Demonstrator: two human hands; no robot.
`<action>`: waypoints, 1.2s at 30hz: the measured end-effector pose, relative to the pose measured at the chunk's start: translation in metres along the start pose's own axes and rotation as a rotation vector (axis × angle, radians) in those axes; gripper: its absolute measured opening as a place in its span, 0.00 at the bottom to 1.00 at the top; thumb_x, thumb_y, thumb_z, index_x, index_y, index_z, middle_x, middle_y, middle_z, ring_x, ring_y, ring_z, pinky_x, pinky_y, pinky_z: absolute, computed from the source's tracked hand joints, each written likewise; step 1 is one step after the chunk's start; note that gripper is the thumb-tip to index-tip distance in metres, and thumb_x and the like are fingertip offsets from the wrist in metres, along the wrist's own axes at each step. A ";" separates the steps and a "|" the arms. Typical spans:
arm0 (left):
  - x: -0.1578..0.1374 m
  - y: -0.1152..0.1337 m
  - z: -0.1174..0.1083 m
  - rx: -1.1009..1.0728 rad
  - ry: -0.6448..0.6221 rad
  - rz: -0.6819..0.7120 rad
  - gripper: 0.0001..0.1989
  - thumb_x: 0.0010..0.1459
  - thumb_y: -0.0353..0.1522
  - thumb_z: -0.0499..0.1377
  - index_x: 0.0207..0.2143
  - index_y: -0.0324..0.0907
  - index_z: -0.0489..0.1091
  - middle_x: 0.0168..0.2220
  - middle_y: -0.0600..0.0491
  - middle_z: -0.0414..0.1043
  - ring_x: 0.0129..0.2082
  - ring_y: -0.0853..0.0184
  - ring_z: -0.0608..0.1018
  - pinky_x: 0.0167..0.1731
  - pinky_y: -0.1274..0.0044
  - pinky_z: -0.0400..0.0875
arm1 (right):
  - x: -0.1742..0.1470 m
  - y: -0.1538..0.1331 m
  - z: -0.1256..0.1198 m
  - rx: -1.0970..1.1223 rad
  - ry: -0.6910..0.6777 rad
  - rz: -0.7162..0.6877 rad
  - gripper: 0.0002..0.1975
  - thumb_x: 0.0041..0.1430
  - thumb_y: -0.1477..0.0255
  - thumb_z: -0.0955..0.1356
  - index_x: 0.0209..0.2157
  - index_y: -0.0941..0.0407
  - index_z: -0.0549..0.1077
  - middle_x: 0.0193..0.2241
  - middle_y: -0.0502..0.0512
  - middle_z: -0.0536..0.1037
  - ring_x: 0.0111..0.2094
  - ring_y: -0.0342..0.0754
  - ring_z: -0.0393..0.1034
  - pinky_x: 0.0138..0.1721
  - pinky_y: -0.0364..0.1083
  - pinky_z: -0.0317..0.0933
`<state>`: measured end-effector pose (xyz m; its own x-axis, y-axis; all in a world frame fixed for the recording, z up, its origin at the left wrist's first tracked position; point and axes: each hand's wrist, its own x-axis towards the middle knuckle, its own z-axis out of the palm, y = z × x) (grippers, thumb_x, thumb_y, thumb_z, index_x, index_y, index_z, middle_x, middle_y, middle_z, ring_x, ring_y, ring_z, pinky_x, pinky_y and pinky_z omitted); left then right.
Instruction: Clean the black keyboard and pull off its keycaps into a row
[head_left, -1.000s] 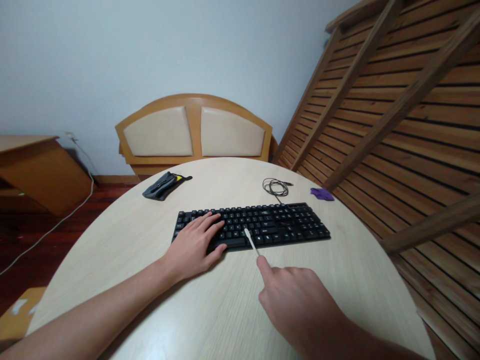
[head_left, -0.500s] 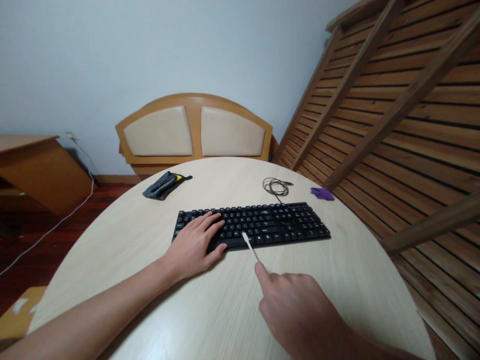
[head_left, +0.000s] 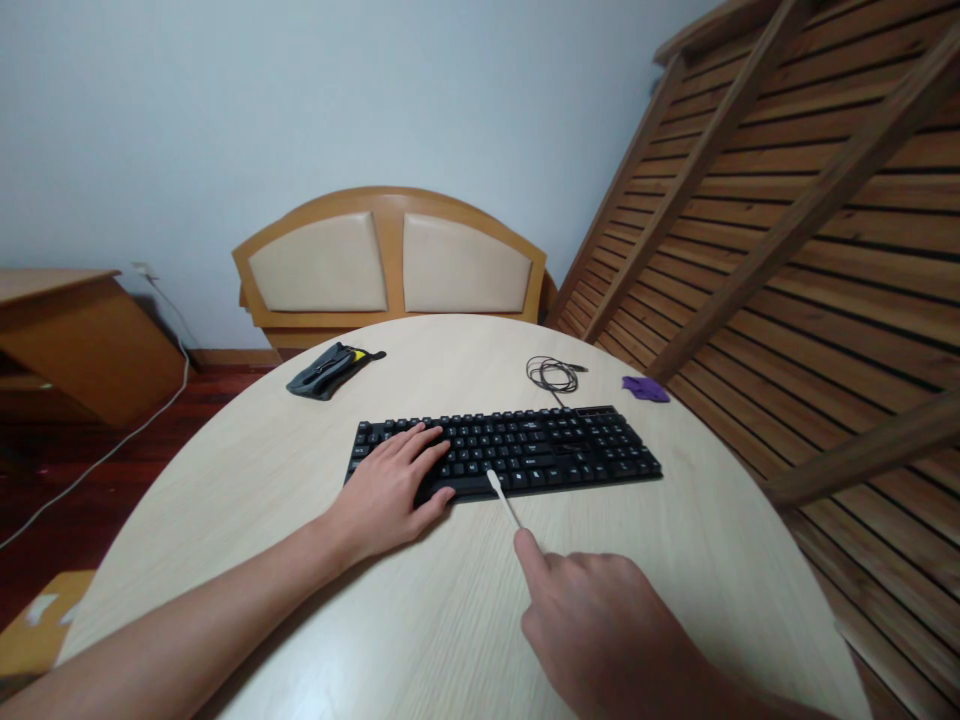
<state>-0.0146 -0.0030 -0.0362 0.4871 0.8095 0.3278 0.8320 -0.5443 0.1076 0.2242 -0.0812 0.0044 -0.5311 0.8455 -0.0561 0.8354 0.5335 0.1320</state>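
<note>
A black keyboard (head_left: 525,450) lies across the middle of the pale round table. My left hand (head_left: 390,490) rests on its left part, palm down, fingers stretched over the keys and thumb by the front edge. Pinched in my right hand (head_left: 592,610) is a white cotton swab (head_left: 504,497), pointing away from me. Its tip is over the keys near the keyboard's front edge, right of my left thumb; whether it touches them I cannot tell. My right hand itself is above the table in front of the keyboard, and its curled fingers are partly hidden.
Behind the keyboard lies its coiled cable (head_left: 555,373). A purple cloth (head_left: 646,389) sits near the table's right edge, and a dark grey pouch (head_left: 326,372) with a yellow item stands far left. Wooden slats (head_left: 750,220) rise beside the table (head_left: 247,480) on the right.
My right hand and the swab have shifted very slightly toward me and to the right. My left hand has stayed on the keys.
</note>
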 end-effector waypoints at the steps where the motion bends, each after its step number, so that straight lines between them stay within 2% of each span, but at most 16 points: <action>1: 0.000 0.000 0.000 0.008 -0.004 0.000 0.27 0.63 0.44 0.54 0.60 0.40 0.65 0.63 0.44 0.64 0.64 0.51 0.65 0.62 0.57 0.62 | 0.000 0.000 0.001 -0.004 0.006 0.006 0.17 0.57 0.78 0.63 0.49 0.59 0.68 0.20 0.52 0.77 0.19 0.45 0.68 0.22 0.45 0.48; 6: 0.001 0.002 -0.002 0.041 -0.030 -0.003 0.27 0.63 0.43 0.54 0.60 0.38 0.65 0.63 0.43 0.63 0.64 0.51 0.64 0.63 0.59 0.60 | 0.005 -0.001 -0.002 -0.020 -0.008 0.024 0.16 0.57 0.79 0.64 0.47 0.58 0.68 0.22 0.52 0.78 0.21 0.46 0.72 0.21 0.45 0.47; 12: 0.000 0.001 -0.002 0.020 -0.010 0.001 0.27 0.63 0.44 0.54 0.60 0.39 0.65 0.64 0.43 0.63 0.64 0.51 0.65 0.62 0.58 0.61 | 0.014 0.002 -0.005 -0.026 -0.031 0.058 0.20 0.58 0.80 0.63 0.53 0.59 0.66 0.25 0.53 0.80 0.25 0.50 0.77 0.21 0.45 0.47; 19: 0.001 0.002 -0.002 0.038 -0.024 -0.003 0.28 0.62 0.44 0.54 0.60 0.38 0.65 0.63 0.42 0.63 0.64 0.51 0.65 0.62 0.58 0.61 | 0.012 0.004 -0.007 0.002 -0.032 0.065 0.20 0.56 0.80 0.63 0.51 0.57 0.69 0.25 0.52 0.80 0.25 0.49 0.77 0.22 0.45 0.48; 28: 0.000 0.003 -0.002 0.032 -0.022 -0.002 0.28 0.62 0.44 0.54 0.60 0.38 0.65 0.63 0.42 0.64 0.64 0.51 0.65 0.62 0.58 0.61 | 0.023 0.008 -0.006 0.064 -0.017 0.079 0.22 0.59 0.81 0.61 0.54 0.55 0.70 0.32 0.52 0.82 0.30 0.51 0.78 0.24 0.45 0.54; 36: 0.000 0.002 -0.001 0.032 -0.016 0.002 0.27 0.63 0.44 0.54 0.60 0.39 0.65 0.63 0.43 0.64 0.64 0.51 0.65 0.62 0.58 0.61 | 0.022 0.011 -0.002 0.014 0.014 0.032 0.26 0.61 0.80 0.61 0.61 0.59 0.65 0.36 0.55 0.82 0.31 0.50 0.78 0.25 0.45 0.59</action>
<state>-0.0136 -0.0043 -0.0353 0.4925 0.8120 0.3132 0.8390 -0.5387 0.0771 0.2215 -0.0569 0.0067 -0.5054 0.8620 -0.0385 0.8542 0.5061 0.1193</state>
